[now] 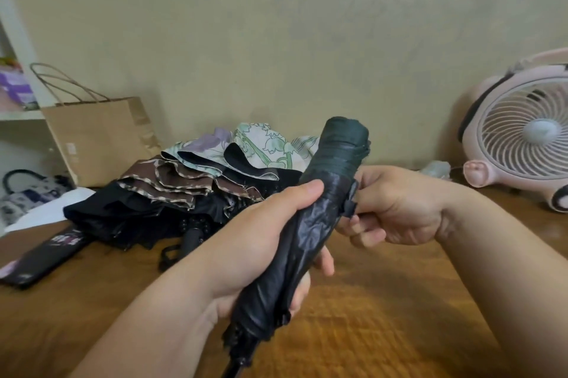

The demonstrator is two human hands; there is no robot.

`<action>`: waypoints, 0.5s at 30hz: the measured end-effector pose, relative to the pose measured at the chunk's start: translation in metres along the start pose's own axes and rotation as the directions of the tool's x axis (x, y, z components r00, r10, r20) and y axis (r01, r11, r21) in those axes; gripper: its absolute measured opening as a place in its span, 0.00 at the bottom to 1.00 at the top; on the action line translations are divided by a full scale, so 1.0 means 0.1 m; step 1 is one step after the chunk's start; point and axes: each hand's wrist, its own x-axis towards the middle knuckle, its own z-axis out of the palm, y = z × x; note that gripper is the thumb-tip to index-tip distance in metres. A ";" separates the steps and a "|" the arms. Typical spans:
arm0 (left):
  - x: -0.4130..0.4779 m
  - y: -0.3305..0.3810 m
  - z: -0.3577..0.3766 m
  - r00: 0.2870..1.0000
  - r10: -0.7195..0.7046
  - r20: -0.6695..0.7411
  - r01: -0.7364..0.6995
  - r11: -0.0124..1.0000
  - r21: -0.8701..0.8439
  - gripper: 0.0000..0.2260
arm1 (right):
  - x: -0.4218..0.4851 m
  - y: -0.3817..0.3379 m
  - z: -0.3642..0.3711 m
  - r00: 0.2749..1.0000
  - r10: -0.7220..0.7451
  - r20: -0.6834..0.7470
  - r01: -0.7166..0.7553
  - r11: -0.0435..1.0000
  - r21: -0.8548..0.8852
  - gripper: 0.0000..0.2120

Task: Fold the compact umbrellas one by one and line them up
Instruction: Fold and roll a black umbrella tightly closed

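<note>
A rolled black compact umbrella (310, 224) is held tilted above the wooden table (384, 316), top end pointing up and away. My left hand (264, 242) grips its middle, fingers wrapped round the fabric. My right hand (390, 208) pinches the closing strap at the umbrella's right side. Behind lies a pile of unfolded umbrellas (196, 187): black, brown with trim, and floral. One folded dark umbrella (46, 257) lies at the left of the table. The held umbrella's handle is out of view at the bottom edge.
A brown paper bag (101, 137) stands against the wall at the back left, beside a white shelf (18, 113). A pink desk fan (522, 134) stands at the back right. A patterned handbag (27, 190) sits at the far left.
</note>
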 end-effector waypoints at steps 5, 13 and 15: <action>0.06 -0.07 -0.14 0.984 0.171 -0.058 -0.167 0.984 0.056 0.37 | 0.06 0.01 -0.02 0.999 -0.042 -0.005 0.042 0.994 0.103 0.08; 0.12 -0.02 -0.18 0.988 0.153 0.000 -0.151 0.974 -0.169 0.31 | 0.05 -0.04 0.08 0.979 -0.201 -0.038 0.205 0.971 0.126 0.11; -0.01 -0.06 -0.17 0.982 0.116 0.147 -0.079 0.969 -0.234 0.32 | 0.02 -0.09 0.14 0.941 -0.315 -0.123 0.327 0.940 0.097 0.12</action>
